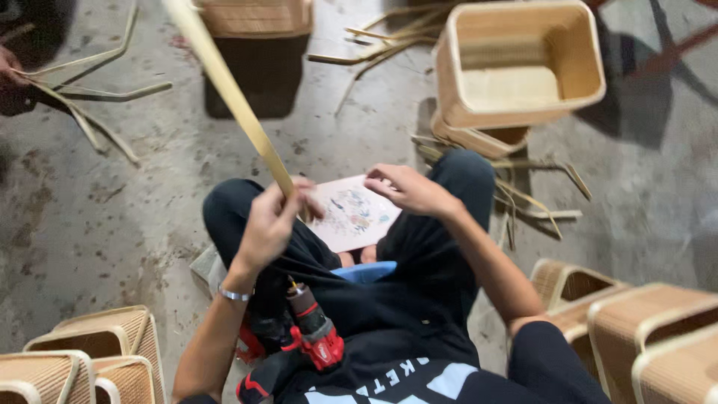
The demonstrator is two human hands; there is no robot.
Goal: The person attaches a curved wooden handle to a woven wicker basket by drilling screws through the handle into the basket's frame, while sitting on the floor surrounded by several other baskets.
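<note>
— How's the light?
— Soft and even from above. The concrete floor is moderately bright, with a dark shadow under the basket at the top.
— Sharp?
— No. Motion blur smears everything; the long cane strip is streaked, and the left hand and right hand look soft.
— Glare?
— Only a faint sheen on the pale upturned basket.

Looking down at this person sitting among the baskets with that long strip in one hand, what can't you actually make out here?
- Head view: the long bamboo strip in the left hand runs off the top edge; its far end is unseen.
- The right hand rests on a patterned card; the motif is blurred.
- The red power drill is partly hidden by the lap.
- Another person's hand is cut off at the left edge.
</note>
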